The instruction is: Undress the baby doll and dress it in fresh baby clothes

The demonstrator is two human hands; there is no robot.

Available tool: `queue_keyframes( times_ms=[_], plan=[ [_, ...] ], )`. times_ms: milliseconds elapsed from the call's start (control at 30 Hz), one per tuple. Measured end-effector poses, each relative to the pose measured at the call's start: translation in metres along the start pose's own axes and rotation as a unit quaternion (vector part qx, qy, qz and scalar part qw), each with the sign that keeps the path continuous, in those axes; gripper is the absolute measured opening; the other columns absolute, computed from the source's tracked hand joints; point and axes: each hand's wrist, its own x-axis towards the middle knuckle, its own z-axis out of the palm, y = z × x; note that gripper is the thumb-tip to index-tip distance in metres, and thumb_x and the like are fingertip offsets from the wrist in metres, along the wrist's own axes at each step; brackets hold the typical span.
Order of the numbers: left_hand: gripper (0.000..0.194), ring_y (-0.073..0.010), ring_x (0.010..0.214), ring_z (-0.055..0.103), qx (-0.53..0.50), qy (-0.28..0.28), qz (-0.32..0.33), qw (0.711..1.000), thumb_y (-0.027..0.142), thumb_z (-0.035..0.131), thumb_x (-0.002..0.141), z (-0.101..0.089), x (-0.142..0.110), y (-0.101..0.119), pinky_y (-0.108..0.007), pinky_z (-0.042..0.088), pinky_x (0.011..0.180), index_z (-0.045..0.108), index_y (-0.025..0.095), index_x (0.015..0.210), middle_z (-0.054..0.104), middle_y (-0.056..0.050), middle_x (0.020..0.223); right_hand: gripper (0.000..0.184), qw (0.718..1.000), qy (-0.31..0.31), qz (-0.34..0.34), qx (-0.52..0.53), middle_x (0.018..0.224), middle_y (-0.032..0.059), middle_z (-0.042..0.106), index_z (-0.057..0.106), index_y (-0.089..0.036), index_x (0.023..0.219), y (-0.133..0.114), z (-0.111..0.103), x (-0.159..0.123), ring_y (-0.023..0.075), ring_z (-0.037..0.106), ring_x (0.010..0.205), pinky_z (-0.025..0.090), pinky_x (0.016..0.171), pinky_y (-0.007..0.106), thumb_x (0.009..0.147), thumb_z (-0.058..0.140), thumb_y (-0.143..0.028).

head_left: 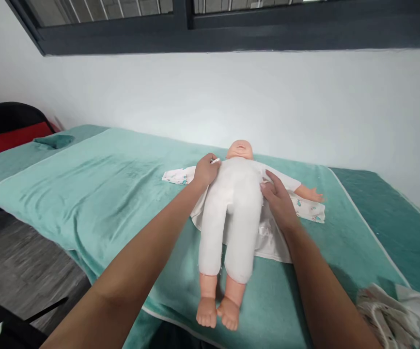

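A baby doll with a white cloth body lies on its back, feet toward me. Beneath it a white printed baby shirt is spread, its sleeves reaching out to both sides. My left hand is closed beside the doll's shoulder, with a bit of white showing at the fingertips; whether this is shirt or doll arm is hidden. At the other side of the torso, my right hand touches the doll's flank, thumb and forefinger apart. The doll's arm on that side lies stretched out above the sleeve.
A green sheet covers the bed, which stands against a white wall below a dark window frame. Crumpled printed cloth lies at the near right corner. A black and red chair stands at the far left.
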Motion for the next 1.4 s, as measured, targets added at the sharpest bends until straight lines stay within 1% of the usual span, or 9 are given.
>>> queue_keyframes(
  times_ms=[267, 400, 467, 633, 867, 1000, 1200, 1300, 1400],
  plan=[
    [0.01, -0.0121, 0.062, 0.053, 0.0, -0.116, 0.005, 0.993, 0.02, 0.067, 0.08, -0.029, -0.012, 0.05, -0.026, 0.038, 0.061, 0.063, 0.015, 0.072, 0.061, -0.001, 0.07, 0.079, 0.985, -0.167, 0.005, 0.052, 0.12, 0.0076, 0.062, 0.028, -0.023, 0.158, 0.003, 0.01, -0.003, 0.0234, 0.06, 0.115, 0.045, 0.109, 0.042, 0.09, 0.055, -0.055],
    [0.012, -0.0161, 0.072, 0.067, -0.049, -0.239, 0.011, 0.97, 0.027, 0.064, 0.085, -0.039, -0.032, 0.081, -0.025, 0.043, 0.059, 0.067, 0.016, 0.084, 0.071, -0.007, 0.1, 0.078, 0.986, -0.165, 0.004, 0.034, 0.112, 0.0061, 0.06, 0.028, -0.022, 0.158, 0.004, 0.011, -0.004, 0.0229, 0.06, 0.109, 0.047, 0.106, 0.042, 0.091, 0.053, -0.053],
    [0.013, -0.0168, 0.077, 0.069, -0.066, -0.216, 0.03, 0.974, 0.028, 0.06, 0.088, -0.037, -0.036, 0.082, -0.025, 0.046, 0.06, 0.066, 0.017, 0.088, 0.071, -0.007, 0.108, 0.078, 0.988, -0.151, 0.006, 0.029, 0.102, 0.0043, 0.06, 0.03, -0.02, 0.157, 0.005, 0.012, -0.004, 0.0231, 0.062, 0.102, 0.05, 0.102, 0.043, 0.091, 0.053, -0.053],
    [0.012, -0.0198, 0.09, 0.067, 0.074, -0.067, 0.08, 0.992, 0.023, 0.056, 0.09, -0.024, -0.036, 0.056, -0.031, 0.05, 0.079, 0.066, 0.018, 0.088, 0.073, -0.006, 0.096, 0.057, 0.997, -0.061, 0.017, 0.036, 0.094, 0.0049, 0.068, 0.059, -0.019, 0.133, 0.009, 0.006, -0.003, 0.0224, 0.065, 0.089, 0.053, 0.091, 0.041, 0.087, 0.059, -0.052],
    [0.029, -0.0218, 0.109, 0.065, 0.203, -0.196, 0.138, 0.949, 0.028, 0.046, 0.097, 0.001, -0.036, 0.066, -0.033, 0.049, 0.094, 0.065, 0.022, 0.118, 0.071, -0.003, 0.122, 0.032, 0.946, 0.32, 0.035, 0.037, 0.12, 0.0092, 0.067, 0.065, -0.019, 0.108, 0.038, -0.028, 0.022, 0.0247, 0.061, 0.116, 0.044, 0.107, 0.045, 0.082, 0.06, -0.037],
    [0.034, -0.0244, 0.122, 0.06, 0.3, -0.231, 0.214, 0.901, 0.027, 0.044, 0.098, 0.035, -0.029, 0.082, -0.035, 0.049, 0.098, 0.061, 0.019, 0.126, 0.065, -0.008, 0.135, 0.037, 0.939, 0.324, 0.094, 0.064, 0.128, 0.0104, 0.063, 0.06, -0.02, 0.109, 0.056, -0.035, 0.033, 0.0261, 0.057, 0.126, 0.042, 0.111, 0.046, 0.078, 0.065, -0.038],
    [0.045, -0.0287, 0.116, 0.062, 0.439, -0.396, 0.272, 0.759, 0.028, 0.059, 0.09, 0.102, -0.036, 0.1, -0.037, 0.052, 0.088, 0.054, 0.016, 0.133, 0.063, -0.013, 0.133, 0.035, 0.9, 0.355, 0.046, 0.249, 0.118, 0.0098, 0.066, 0.054, -0.019, 0.108, 0.046, -0.049, 0.029, 0.02, 0.067, 0.115, 0.05, 0.106, 0.037, 0.079, 0.063, -0.036],
    [0.038, -0.0277, 0.11, 0.064, 0.465, -0.393, 0.293, 0.737, 0.018, 0.055, 0.09, 0.122, -0.038, 0.098, -0.038, 0.051, 0.085, 0.057, 0.015, 0.128, 0.065, -0.013, 0.126, 0.032, 0.88, 0.357, -0.003, 0.315, 0.124, 0.0101, 0.063, 0.046, -0.023, 0.108, 0.047, -0.064, 0.027, 0.0186, 0.068, 0.115, 0.054, 0.101, 0.035, 0.08, 0.06, -0.032],
    [0.034, -0.0279, 0.112, 0.064, 0.491, -0.377, 0.319, 0.718, 0.012, 0.052, 0.09, 0.125, -0.035, 0.091, -0.039, 0.049, 0.086, 0.059, 0.016, 0.123, 0.065, -0.013, 0.124, 0.032, 0.907, 0.358, 0.084, 0.205, 0.126, 0.0086, 0.06, 0.039, -0.026, 0.108, 0.056, -0.078, 0.029, 0.0165, 0.071, 0.105, 0.058, 0.091, 0.036, 0.079, 0.054, -0.028]
  ],
)
